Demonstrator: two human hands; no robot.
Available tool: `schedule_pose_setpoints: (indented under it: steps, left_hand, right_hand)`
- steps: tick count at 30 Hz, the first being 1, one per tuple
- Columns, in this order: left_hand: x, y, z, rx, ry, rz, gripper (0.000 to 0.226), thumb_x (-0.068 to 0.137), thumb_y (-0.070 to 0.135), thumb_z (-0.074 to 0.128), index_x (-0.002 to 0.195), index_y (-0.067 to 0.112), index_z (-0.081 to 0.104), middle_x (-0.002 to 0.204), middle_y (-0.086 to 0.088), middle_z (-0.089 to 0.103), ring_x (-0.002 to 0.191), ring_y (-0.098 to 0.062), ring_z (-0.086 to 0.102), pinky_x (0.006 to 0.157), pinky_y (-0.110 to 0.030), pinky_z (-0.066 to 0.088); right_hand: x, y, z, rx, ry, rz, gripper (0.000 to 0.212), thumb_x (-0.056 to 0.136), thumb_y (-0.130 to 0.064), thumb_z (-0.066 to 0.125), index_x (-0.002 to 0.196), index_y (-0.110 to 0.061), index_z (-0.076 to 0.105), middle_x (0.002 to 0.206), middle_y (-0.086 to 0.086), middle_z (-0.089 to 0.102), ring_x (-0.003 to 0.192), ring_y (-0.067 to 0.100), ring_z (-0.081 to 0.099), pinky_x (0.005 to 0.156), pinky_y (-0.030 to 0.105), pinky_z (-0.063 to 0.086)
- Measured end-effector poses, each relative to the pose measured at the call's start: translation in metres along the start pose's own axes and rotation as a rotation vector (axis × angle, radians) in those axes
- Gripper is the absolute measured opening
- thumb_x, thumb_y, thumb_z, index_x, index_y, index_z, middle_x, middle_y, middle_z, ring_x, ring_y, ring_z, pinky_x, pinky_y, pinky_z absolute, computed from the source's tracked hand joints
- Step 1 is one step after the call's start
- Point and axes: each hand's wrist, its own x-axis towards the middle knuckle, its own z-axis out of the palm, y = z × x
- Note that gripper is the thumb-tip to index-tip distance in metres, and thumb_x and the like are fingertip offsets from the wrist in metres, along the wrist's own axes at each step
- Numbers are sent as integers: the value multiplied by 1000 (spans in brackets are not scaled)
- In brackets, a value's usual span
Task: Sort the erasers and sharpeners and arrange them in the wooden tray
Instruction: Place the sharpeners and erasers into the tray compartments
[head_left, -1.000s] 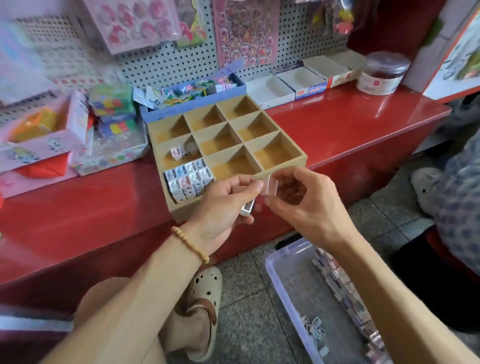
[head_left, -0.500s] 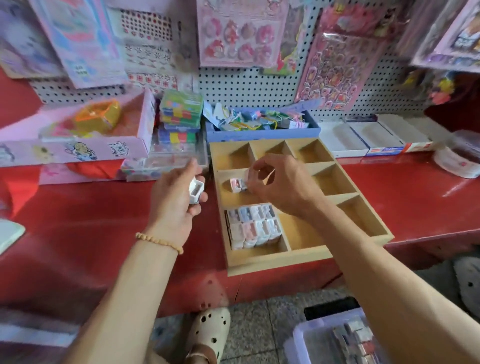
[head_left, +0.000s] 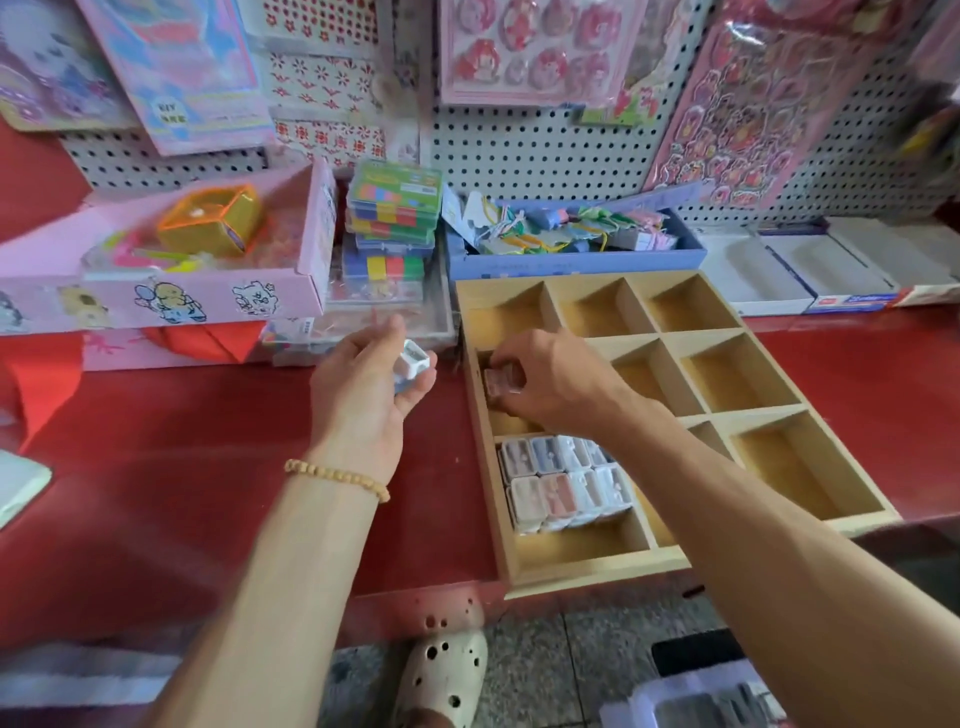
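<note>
A wooden tray (head_left: 670, 556) with nine compartments lies on the red counter (head_left: 156, 493). Its near-left compartment holds several pastel sharpeners (head_left: 563, 480) packed in rows. My right hand (head_left: 550, 382) reaches into the middle-left compartment and pinches a pink sharpener (head_left: 500, 383) there. My left hand (head_left: 366, 387) hovers over the counter just left of the tray, holding a white sharpener (head_left: 414, 359) between thumb and fingers. The other compartments look bare.
A blue box (head_left: 576, 257) of small stationery stands behind the tray, white boxes (head_left: 810, 280) to its right, a pink box (head_left: 156, 296) and stacked colourful cases (head_left: 392, 223) to the left. A clear bin (head_left: 696, 701) sits on the floor.
My right hand has moved down and left into the middle-left compartment with the pink sharpener. My left hand stays left of the tray, still holding the white sharpener.
</note>
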Motion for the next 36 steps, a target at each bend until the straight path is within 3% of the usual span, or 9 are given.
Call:
schedule_pose_setpoints:
  steps: [3, 10, 13, 17, 20, 25, 29, 33, 36]
  left_hand:
    - [4, 0, 2, -17, -50, -12, 13, 90, 6, 66, 81, 9, 59, 88, -6, 62, 72, -20, 67, 62, -25, 58]
    - [1, 1, 6, -66, -150, -80, 9, 89, -4, 61, 88, 5, 59, 99, -12, 58, 96, -32, 64, 72, -34, 61]
    - [-2, 2, 10, -110, -200, -93, 16, 88, -11, 52, 88, 4, 59, 95, -12, 59, 91, -33, 65, 76, -38, 61]
    - [0, 2, 10, -9, -352, -36, 30, 83, -16, 50, 100, 5, 62, 98, -15, 59, 90, -32, 67, 73, -35, 60]
    - [-2, 2, 11, 23, -438, 8, 30, 84, -12, 56, 107, 6, 62, 84, -8, 66, 81, -25, 69, 65, -32, 58]
    - [-5, -4, 11, 140, -466, 26, 37, 68, 10, 71, 103, 7, 60, 77, -6, 66, 69, -18, 68, 63, -31, 57]
    - [-10, -6, 15, 233, -496, 24, 38, 63, 16, 75, 98, 8, 62, 75, -2, 70, 67, -14, 67, 63, -28, 57]
    - [-11, -4, 20, 243, -453, -12, 6, 89, 16, 66, 89, 11, 65, 85, -7, 70, 68, -14, 66, 59, -28, 55]
    - [-11, -2, 21, 297, -416, -10, 7, 93, 15, 61, 88, 12, 66, 75, -4, 67, 59, -15, 61, 51, -24, 48]
  right_hand:
    - [0, 2, 4, -18, 9, 7, 26, 88, -32, 64, 110, -21, 70, 101, 4, 72, 97, 28, 64, 71, 29, 43]
    - [0, 3, 6, -76, 25, -1, 18, 91, -26, 59, 103, -23, 72, 108, 4, 70, 95, 30, 65, 70, 32, 47]
    - [-3, 0, 3, -55, 48, -15, 20, 88, -24, 62, 104, -20, 71, 103, 3, 69, 92, 28, 65, 76, 37, 53]
    - [-16, -7, -21, 269, 205, -43, 33, 79, -25, 67, 112, -22, 70, 87, -9, 66, 68, 7, 59, 69, 25, 50]
    - [-27, -15, -32, 343, 162, -144, 48, 77, -32, 72, 124, -29, 66, 91, -10, 62, 68, 7, 59, 65, 15, 47]
    - [-29, -19, -32, 296, 216, -152, 47, 80, -22, 77, 125, -31, 67, 86, -12, 55, 65, 6, 54, 68, 22, 46]
    - [-28, -20, -37, 347, 171, -148, 34, 76, -19, 79, 108, -27, 71, 84, -8, 64, 67, 8, 58, 68, 25, 50]
    - [-28, -19, -40, 464, 165, -61, 29, 75, -14, 81, 97, -25, 67, 71, -10, 64, 61, 5, 58, 65, 22, 50]
    - [-27, -16, -42, 650, 175, -14, 31, 74, -12, 84, 99, -19, 67, 76, -3, 68, 64, 13, 62, 64, 28, 55]
